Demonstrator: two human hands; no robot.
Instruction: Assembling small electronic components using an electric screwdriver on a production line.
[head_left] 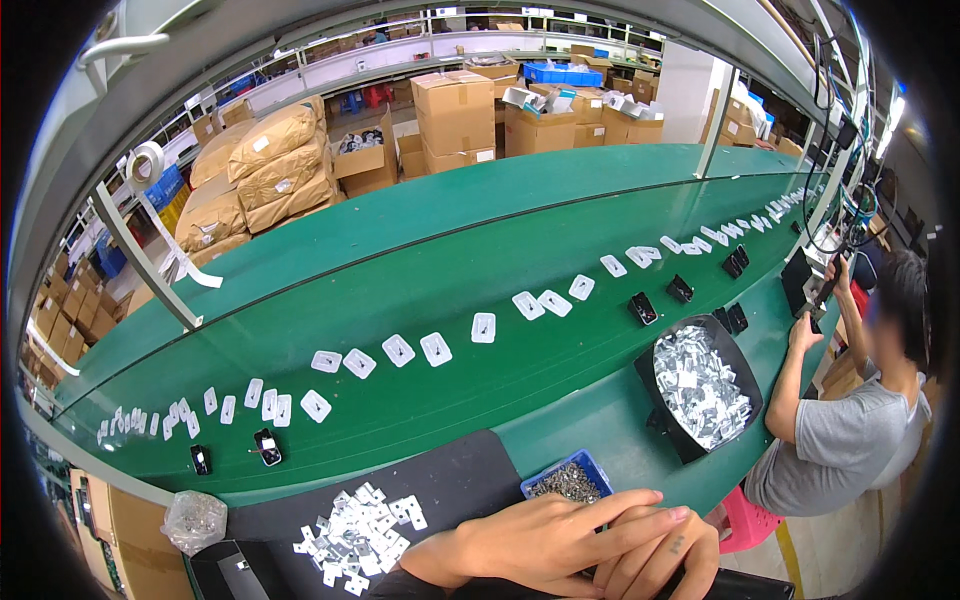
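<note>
My left hand (535, 540) reaches in from the lower edge, its fingers stretched out and lying across my right hand (660, 560). The fingers of my right hand are bent and pressed together; whatever they may hold is hidden. Just beyond the hands, a blue bin (527, 489) contains small metal parts (568, 484). To their left, flat white plates with holes (360, 535) lie scattered on a black mat (455, 470). Further right stands a black bin (757, 395) heaped with pale metal pieces (700, 385).
A green conveyor belt (400, 300) carries many white trays (436, 349) and several black boxes (642, 309). A clear plastic bag (195, 520) sits left of the mat, near a black open box (235, 575). A co-worker (850, 420) handles a black part at right, beside a pink stool (745, 520).
</note>
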